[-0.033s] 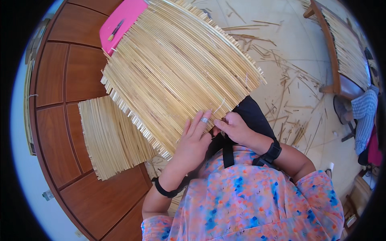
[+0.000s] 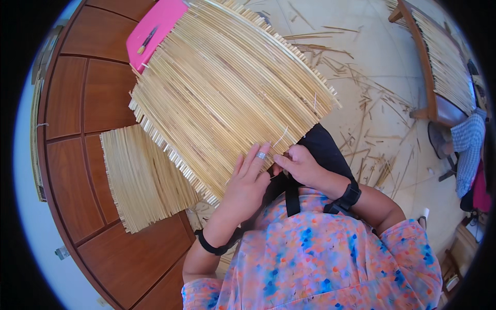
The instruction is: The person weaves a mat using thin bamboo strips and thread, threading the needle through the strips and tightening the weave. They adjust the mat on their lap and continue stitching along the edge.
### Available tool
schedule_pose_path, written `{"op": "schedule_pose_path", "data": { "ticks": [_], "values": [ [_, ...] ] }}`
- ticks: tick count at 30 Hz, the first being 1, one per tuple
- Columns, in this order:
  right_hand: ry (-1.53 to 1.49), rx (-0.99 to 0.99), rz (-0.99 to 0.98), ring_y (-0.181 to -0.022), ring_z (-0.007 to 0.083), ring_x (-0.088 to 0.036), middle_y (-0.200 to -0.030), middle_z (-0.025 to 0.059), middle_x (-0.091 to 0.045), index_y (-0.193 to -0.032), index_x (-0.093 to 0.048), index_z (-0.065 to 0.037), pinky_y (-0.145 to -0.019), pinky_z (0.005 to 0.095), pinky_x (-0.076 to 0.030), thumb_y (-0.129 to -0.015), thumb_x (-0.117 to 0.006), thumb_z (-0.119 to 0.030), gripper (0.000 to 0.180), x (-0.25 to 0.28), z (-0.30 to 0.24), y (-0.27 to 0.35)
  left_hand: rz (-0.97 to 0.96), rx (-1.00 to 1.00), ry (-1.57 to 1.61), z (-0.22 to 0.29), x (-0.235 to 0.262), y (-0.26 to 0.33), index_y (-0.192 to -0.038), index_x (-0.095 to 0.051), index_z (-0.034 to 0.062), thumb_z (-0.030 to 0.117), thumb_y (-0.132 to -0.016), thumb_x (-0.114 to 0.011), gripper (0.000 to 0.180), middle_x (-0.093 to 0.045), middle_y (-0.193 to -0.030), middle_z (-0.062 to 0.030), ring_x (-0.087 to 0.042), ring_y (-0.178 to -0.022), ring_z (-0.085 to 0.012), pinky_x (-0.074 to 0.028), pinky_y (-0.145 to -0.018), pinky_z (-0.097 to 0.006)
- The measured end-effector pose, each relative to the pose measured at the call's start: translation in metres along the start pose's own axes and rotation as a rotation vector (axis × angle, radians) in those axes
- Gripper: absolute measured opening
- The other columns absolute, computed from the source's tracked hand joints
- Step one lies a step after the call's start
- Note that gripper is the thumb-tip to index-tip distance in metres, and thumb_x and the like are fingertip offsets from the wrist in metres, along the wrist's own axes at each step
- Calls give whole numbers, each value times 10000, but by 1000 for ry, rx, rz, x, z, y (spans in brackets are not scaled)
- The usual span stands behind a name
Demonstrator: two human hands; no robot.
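A large mat of thin pale sticks [image 2: 227, 88] lies tilted across my lap. My left hand [image 2: 247, 182], with a ring on one finger, lies over the mat's near edge and holds it, fingers stretched out on top. My right hand [image 2: 298, 164] is right beside it at the same edge, fingertips pinched on a thin pale strand [image 2: 280, 137] that sticks up from the mat. A black cloth [image 2: 325, 150] shows under the mat and my right hand. Both wrists wear black bands.
A smaller stick mat [image 2: 139, 178] lies on the brown wooden panels [image 2: 98, 98] at left. A pink board [image 2: 155, 28] with a small tool on it lies beyond. Straw scraps [image 2: 372, 113] litter the pale floor. A wooden frame with sticks [image 2: 439, 62] and a person in checked cloth [image 2: 467, 144] are at right.
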State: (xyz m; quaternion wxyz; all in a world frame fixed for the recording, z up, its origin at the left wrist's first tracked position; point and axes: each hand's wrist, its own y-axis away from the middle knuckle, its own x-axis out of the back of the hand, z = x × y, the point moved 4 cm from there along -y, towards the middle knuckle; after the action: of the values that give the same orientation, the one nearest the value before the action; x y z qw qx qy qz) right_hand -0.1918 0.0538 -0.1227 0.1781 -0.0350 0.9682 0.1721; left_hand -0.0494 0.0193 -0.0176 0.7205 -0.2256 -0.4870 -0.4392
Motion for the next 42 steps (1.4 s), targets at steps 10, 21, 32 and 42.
{"op": "schedule_pose_path", "data": {
  "ticks": [10, 21, 32, 42],
  "values": [
    [206, -32, 61, -524, 134, -598, -588, 55, -645, -673, -664, -23, -508, 295, -465, -976, -579, -225, 374, 1, -16, 2, -49, -9, -51, 2, 5, -4, -919, -601, 11, 86, -872, -572, 93, -359, -1580, -191, -355, -1457, -383, -315, -1154, -584],
    [260, 48, 61, -545, 141, -623, -602, 66, -649, -775, -653, 10, -520, 298, -486, -977, -594, -173, 279, -4, -24, 6, -62, -75, -129, 4, 6, -2, -873, -582, 24, 89, -839, -586, 73, -352, -1584, -206, -344, -1457, -418, -361, -1119, -610],
    [243, 75, 107, -550, 148, -631, -596, 74, -647, -756, -642, 11, -518, 301, -487, -1040, -508, -296, 439, -2, -24, 7, -26, -81, -107, 3, 5, -2, -885, -602, 5, 121, -865, -581, 119, -390, -1557, -212, -374, -1441, -409, -349, -1119, -616],
    [56, 53, 261, -483, 153, -602, -560, 83, -615, -816, -612, 32, -462, 302, -469, -1050, -492, -284, 412, -8, -11, 5, -1, -57, -41, 2, 7, -6, -865, -589, 4, 101, -862, -581, 98, -389, -1559, -208, -369, -1450, -387, -332, -1143, -578]
  ]
}}
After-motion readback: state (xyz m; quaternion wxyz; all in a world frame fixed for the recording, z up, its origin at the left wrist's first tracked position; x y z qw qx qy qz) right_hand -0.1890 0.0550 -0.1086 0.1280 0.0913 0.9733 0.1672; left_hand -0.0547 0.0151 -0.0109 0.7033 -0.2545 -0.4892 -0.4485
